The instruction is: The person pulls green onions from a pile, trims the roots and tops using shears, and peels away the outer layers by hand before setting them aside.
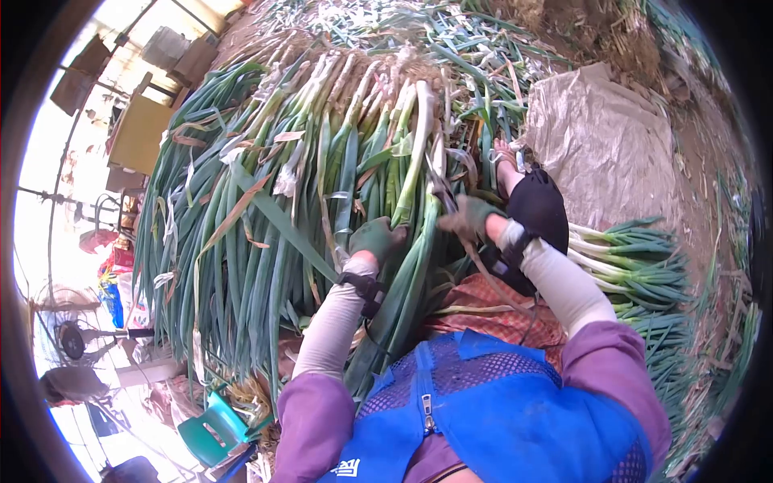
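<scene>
My left hand (378, 240), in a green glove, is closed around the green part of a long green onion (417, 145), whose white stem points away from me. My right hand (471, 217), also gloved and smeared by motion, is closed on a slim dark tool (442, 193) held right beside that onion; its kind I cannot tell. A brownish cord-like strip (493, 278) runs down from below this hand. A large heap of green onions (241, 217) lies under and left of my hands, roots at the far side and leaves toward me.
Trimmed green onions (636, 262) lie in bundles at right. A pale woven sack (600, 145) covers the ground beyond them. My bare foot (506, 157) sits near the heap. Loose leaves (386, 24) litter the far ground. A green stool (213, 431) and a fan (72, 340) stand at left.
</scene>
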